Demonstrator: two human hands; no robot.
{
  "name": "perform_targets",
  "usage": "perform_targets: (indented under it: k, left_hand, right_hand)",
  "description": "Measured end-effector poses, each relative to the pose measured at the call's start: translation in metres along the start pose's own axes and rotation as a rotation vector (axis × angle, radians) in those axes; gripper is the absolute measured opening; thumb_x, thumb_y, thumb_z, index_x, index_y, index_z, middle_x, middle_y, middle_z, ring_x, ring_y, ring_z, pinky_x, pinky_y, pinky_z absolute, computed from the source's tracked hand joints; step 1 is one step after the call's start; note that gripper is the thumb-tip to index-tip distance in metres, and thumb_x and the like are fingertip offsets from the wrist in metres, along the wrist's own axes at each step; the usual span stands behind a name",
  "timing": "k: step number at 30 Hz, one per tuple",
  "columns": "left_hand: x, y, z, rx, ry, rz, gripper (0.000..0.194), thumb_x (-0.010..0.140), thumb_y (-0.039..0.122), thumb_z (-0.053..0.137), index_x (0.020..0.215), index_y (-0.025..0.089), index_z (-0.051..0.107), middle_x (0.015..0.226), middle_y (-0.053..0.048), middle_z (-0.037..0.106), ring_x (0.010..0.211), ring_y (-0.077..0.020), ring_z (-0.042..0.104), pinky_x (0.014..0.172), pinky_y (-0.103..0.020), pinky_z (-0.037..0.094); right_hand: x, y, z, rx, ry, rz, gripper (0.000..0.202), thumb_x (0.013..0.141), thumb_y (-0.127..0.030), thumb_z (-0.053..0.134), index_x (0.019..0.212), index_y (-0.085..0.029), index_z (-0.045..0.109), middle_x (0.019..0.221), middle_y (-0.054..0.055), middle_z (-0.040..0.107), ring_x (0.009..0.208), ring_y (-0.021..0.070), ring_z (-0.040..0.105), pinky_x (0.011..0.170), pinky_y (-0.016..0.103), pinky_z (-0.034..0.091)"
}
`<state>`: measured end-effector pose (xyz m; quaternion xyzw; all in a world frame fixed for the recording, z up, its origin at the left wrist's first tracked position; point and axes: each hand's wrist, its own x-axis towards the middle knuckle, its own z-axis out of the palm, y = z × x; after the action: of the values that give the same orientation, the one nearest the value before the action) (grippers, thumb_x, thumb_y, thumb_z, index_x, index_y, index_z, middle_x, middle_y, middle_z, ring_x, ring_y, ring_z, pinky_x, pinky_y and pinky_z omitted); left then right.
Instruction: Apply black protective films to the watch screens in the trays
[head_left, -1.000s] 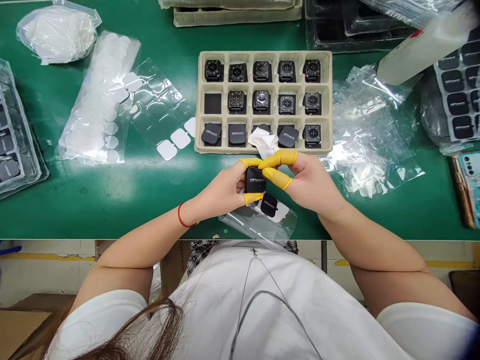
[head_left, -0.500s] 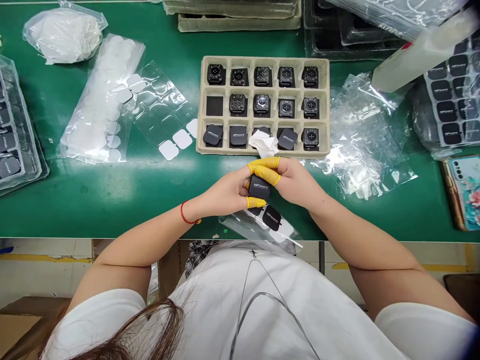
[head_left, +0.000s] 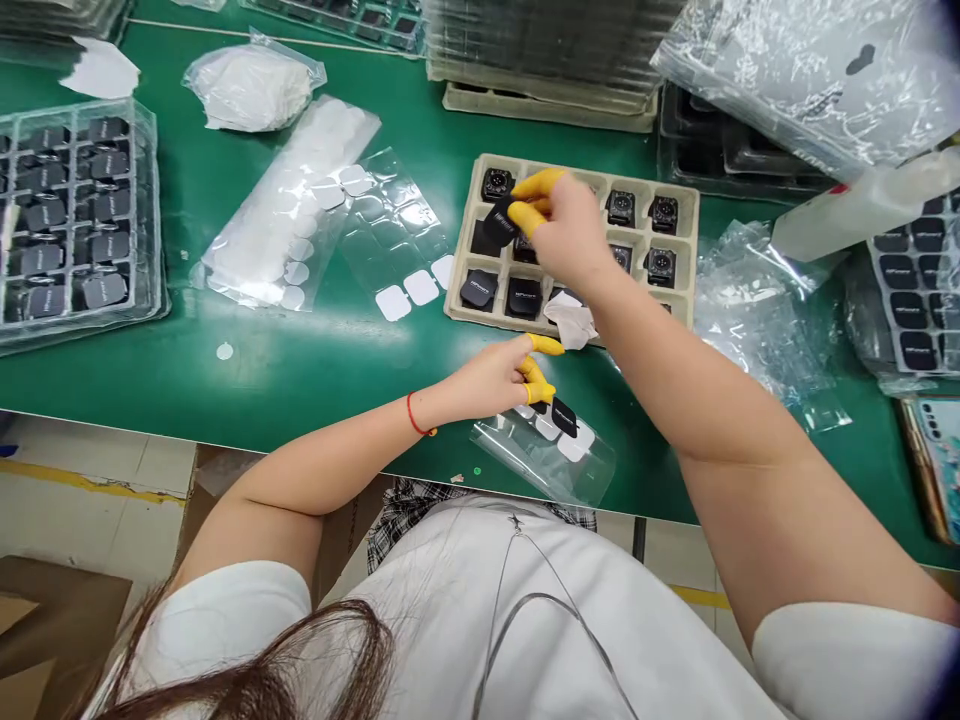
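My right hand (head_left: pixel 559 225), yellow covers on its fingertips, reaches over the beige tray (head_left: pixel 459 312). Its thumb and fingers pinch a black square watch case (head_left: pixel 498 224) with white lettering, tilted at the left compartment of the middle row. Whether the case touches the tray bottom I cannot tell. Below the tray, my left hand (head_left: pixel 502 378) has index finger and thumb apart, holding nothing. Its fingertips are just over a clear film sheet (head_left: pixel 536 465) bearing black lettered labels (head_left: pixel 565 418) and white squares. A crumpled white cloth (head_left: pixel 573 322) lies on the tray's front edge.
More watch cases (head_left: pixel 480 290) occupy the tray, some partly behind my right arm. At left are a clear tray of black pieces (head_left: pixel 112 206), a bag of white discs (head_left: pixel 262 230) and a white bundle (head_left: pixel 251 85). Crumpled plastic (head_left: pixel 757 300), a bottle (head_left: pixel 840 210) and a phone (head_left: pixel 941 440) are at right.
My right hand has carried the watch case from beside my left hand up to the tray's left part. The left hand has let go and its fingers have spread. The camera view has shifted.
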<state>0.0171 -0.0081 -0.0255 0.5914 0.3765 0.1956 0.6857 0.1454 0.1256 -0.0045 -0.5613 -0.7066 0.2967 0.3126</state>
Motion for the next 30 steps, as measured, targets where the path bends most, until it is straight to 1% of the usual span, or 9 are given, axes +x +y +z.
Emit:
perform_targets:
  k: [4, 7, 10, 13, 16, 20, 25, 28, 30]
  left_hand:
    - [-0.007, 0.004, 0.005, 0.119, -0.001, 0.084, 0.043, 0.081, 0.015, 0.06, 0.124, 0.014, 0.054, 0.083, -0.003, 0.069, 0.069, -0.0119, 0.063, 0.065, -0.027, 0.049]
    - [-0.011, 0.008, 0.006, 0.2, 0.015, 0.157, 0.038, 0.083, 0.013, 0.056, 0.121, 0.014, 0.056, 0.087, -0.004, 0.072, 0.068, -0.0121, 0.061, 0.066, -0.027, 0.047]
    - [-0.011, 0.008, 0.004, 0.173, 0.066, 0.243, 0.034, 0.085, 0.013, 0.054, 0.119, 0.016, 0.057, 0.095, -0.005, 0.073, 0.08, -0.0134, 0.064, 0.074, -0.028, 0.049]
    - [-0.006, 0.002, 0.002, 0.077, 0.138, 0.224, 0.035, 0.086, 0.015, 0.056, 0.121, 0.016, 0.056, 0.097, -0.006, 0.072, 0.084, -0.0139, 0.065, 0.075, -0.028, 0.05]
    - [0.0, -0.004, 0.002, -0.035, 0.177, 0.181, 0.036, 0.084, 0.014, 0.058, 0.119, 0.014, 0.055, 0.095, -0.008, 0.07, 0.085, -0.0138, 0.065, 0.073, -0.026, 0.051]
    - [0.005, -0.005, 0.002, -0.086, 0.171, 0.115, 0.039, 0.082, 0.01, 0.058, 0.12, 0.014, 0.053, 0.09, -0.006, 0.068, 0.088, -0.0147, 0.067, 0.076, -0.027, 0.051]
    - [0.005, -0.003, 0.001, -0.142, 0.223, 0.114, 0.067, 0.084, 0.019, 0.062, 0.143, 0.018, 0.029, 0.089, -0.003, 0.062, 0.08, -0.0132, 0.065, 0.074, -0.028, 0.051]
    - [0.005, -0.005, 0.001, -0.152, 0.225, 0.202, 0.094, 0.079, 0.026, 0.072, 0.15, 0.027, 0.01, 0.105, -0.006, 0.06, 0.089, -0.0154, 0.064, 0.076, -0.029, 0.054]
    - [0.005, -0.006, 0.003, -0.117, 0.192, 0.23, 0.094, 0.077, 0.029, 0.075, 0.15, 0.03, 0.015, 0.121, -0.008, 0.057, 0.099, -0.0186, 0.062, 0.08, -0.031, 0.055]
  right_hand:
    - [0.024, 0.02, 0.02, -0.329, -0.096, -0.123, 0.019, 0.085, -0.012, 0.059, 0.102, -0.015, 0.068, 0.11, 0.013, 0.066, 0.106, 0.0294, 0.06, 0.093, 0.047, 0.045]
    - [0.021, 0.042, 0.007, -0.499, -0.088, -0.22, 0.009, 0.08, -0.022, 0.067, 0.085, -0.015, 0.067, 0.098, 0.016, 0.066, 0.106, 0.0345, 0.057, 0.087, 0.048, 0.045]
    - [0.018, 0.059, -0.008, -0.517, -0.131, -0.323, 0.023, 0.075, -0.035, 0.075, 0.076, -0.016, 0.061, 0.089, 0.014, 0.065, 0.105, 0.0332, 0.056, 0.084, 0.045, 0.044]
    - [0.017, 0.064, -0.01, -0.546, -0.166, -0.379, 0.021, 0.077, -0.033, 0.072, 0.075, -0.017, 0.059, 0.085, 0.013, 0.065, 0.104, 0.0327, 0.056, 0.092, 0.05, 0.04]
    - [0.019, 0.063, -0.005, -0.596, -0.105, -0.357, 0.015, 0.085, -0.03, 0.059, 0.083, -0.015, 0.063, 0.087, 0.015, 0.066, 0.104, 0.0347, 0.057, 0.098, 0.057, 0.035]
    - [0.022, 0.061, -0.006, -0.506, 0.048, -0.181, 0.032, 0.095, -0.037, 0.044, 0.104, -0.015, 0.065, 0.098, 0.016, 0.067, 0.104, 0.0349, 0.059, 0.095, 0.056, 0.039]
    - [-0.027, 0.029, -0.028, -0.207, 0.136, -0.162, 0.034, 0.099, -0.041, 0.037, 0.109, -0.023, 0.064, 0.109, 0.009, 0.067, 0.103, 0.0256, 0.061, 0.09, 0.04, 0.045]
    - [-0.077, 0.007, -0.035, -0.121, -0.09, -0.189, 0.024, 0.095, -0.034, 0.045, 0.095, -0.022, 0.065, 0.095, 0.006, 0.069, 0.088, 0.0216, 0.062, 0.079, 0.035, 0.046]
    - [-0.105, 0.0, -0.034, -0.148, -0.213, -0.188, 0.022, 0.093, -0.029, 0.045, 0.087, -0.021, 0.065, 0.086, 0.005, 0.068, 0.077, 0.0206, 0.059, 0.072, 0.035, 0.045]
